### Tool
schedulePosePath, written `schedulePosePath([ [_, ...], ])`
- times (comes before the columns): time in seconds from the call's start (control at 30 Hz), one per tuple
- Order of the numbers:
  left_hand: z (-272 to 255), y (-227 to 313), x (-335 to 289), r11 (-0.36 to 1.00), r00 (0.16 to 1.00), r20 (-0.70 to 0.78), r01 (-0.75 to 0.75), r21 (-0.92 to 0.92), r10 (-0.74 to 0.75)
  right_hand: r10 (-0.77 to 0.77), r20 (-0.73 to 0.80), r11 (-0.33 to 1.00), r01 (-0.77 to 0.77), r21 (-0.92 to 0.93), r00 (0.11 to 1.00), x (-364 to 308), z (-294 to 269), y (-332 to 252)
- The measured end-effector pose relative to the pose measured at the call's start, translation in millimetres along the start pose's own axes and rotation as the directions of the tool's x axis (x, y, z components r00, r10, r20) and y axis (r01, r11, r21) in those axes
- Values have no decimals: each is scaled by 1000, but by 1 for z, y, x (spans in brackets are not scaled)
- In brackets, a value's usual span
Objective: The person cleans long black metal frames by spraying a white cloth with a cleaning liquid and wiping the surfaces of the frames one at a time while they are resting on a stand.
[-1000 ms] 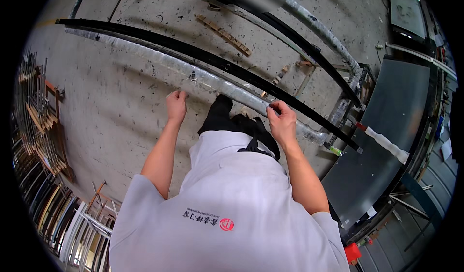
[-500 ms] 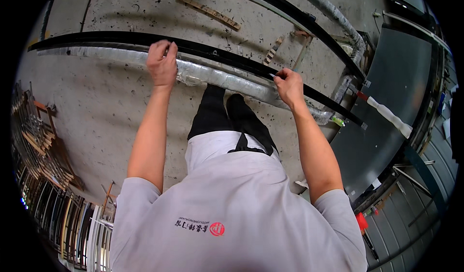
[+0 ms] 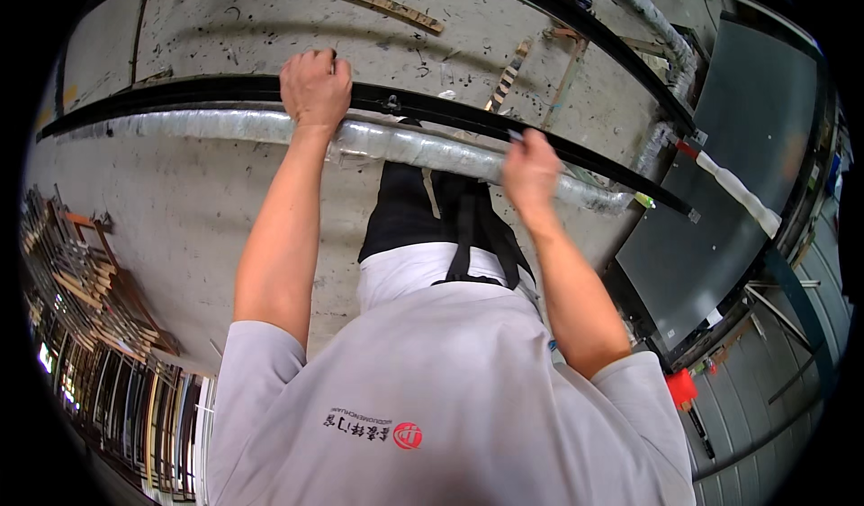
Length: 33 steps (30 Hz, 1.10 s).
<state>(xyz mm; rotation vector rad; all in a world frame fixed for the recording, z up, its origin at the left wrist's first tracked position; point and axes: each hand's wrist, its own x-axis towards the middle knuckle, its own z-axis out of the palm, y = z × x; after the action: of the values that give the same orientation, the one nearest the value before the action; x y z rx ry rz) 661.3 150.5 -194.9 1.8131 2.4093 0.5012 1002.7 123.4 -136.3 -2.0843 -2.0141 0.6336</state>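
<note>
A long black bar (image 3: 432, 108), apparently metal, runs across in front of me, beside a rail wrapped in clear film (image 3: 405, 144). My left hand (image 3: 315, 88) is over the bar with its fingers curled in. A small dark bit shows at its fingertips, too little to name. To the right, my right hand (image 3: 531, 169) is closed and blurred by motion, just on the near side of the bar. From its fingers sticks a small pale pointed piece (image 3: 515, 135). Between the hands, a small metal fitting (image 3: 392, 103) sits on the bar.
A second black bar (image 3: 585, 38) slants along the far right. Wooden strips (image 3: 376, 4) lie on the concrete floor (image 3: 225, 47). A dark grey panel (image 3: 720, 191) stands at the right, and racks of long profiles (image 3: 99, 398) fill the lower left.
My left hand has shifted slightly right and turned more knuckles-up over the bar. The right hand has dropped slightly toward me, still with the pale piece. The view has shifted a little.
</note>
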Motion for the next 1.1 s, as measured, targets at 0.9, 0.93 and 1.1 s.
schedulePosePath([
  [0.9,20,-5,-2,987,996,-54,-61,147,70,59,90,995,-65,74,994,13,0,-19],
  [0.93,20,-5,-1,988,996,-55,-60,146,69,108,51,993,-110,44,993,9,-12,13],
  [1.1,16,-3,-2,979,995,-21,-92,182,97,570,-216,750,-610,-257,792,25,-74,142],
])
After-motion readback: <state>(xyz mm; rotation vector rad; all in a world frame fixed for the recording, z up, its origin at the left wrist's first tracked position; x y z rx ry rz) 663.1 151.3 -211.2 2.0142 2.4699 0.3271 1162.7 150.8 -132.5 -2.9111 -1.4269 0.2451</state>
